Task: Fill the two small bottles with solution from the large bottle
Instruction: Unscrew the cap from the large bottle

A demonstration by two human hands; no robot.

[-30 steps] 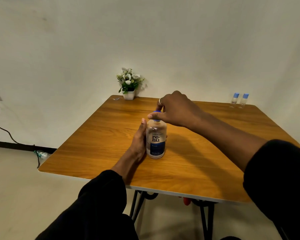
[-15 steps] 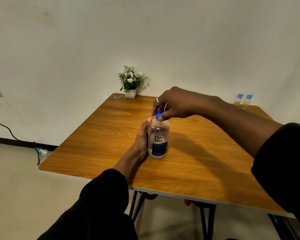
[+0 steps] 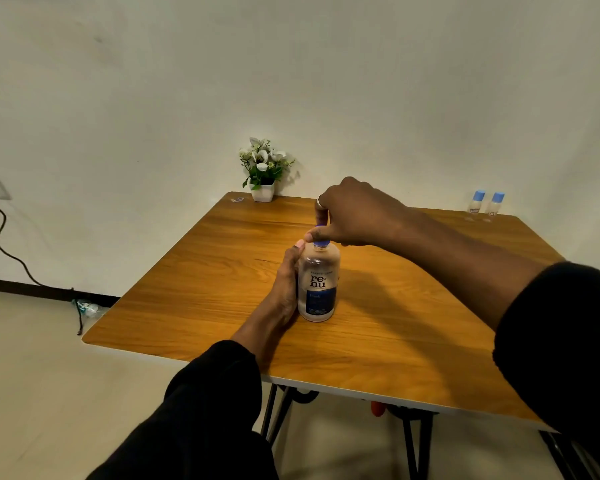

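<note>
The large clear bottle [image 3: 318, 285] with a blue label stands upright near the middle of the wooden table [image 3: 201, 289]. My left hand [image 3: 286, 284] wraps around its left side and holds it steady. From above, my right hand [image 3: 352, 213] pinches the bottle's blue cap [image 3: 321, 241] between thumb and fingers. Two small bottles [image 3: 485, 203] with light blue caps stand side by side at the table's far right corner, capped and apart from both hands.
A small white pot of white flowers [image 3: 264, 169] sits at the table's far left corner, with a tiny scrap beside it. A black cable [image 3: 6, 237] runs from a wall socket down to the floor at left. The table stands against a plain wall.
My right hand has turned on the cap, its wrist swinging from low right to higher and flatter. The large bottle and my left hand stay in place.
</note>
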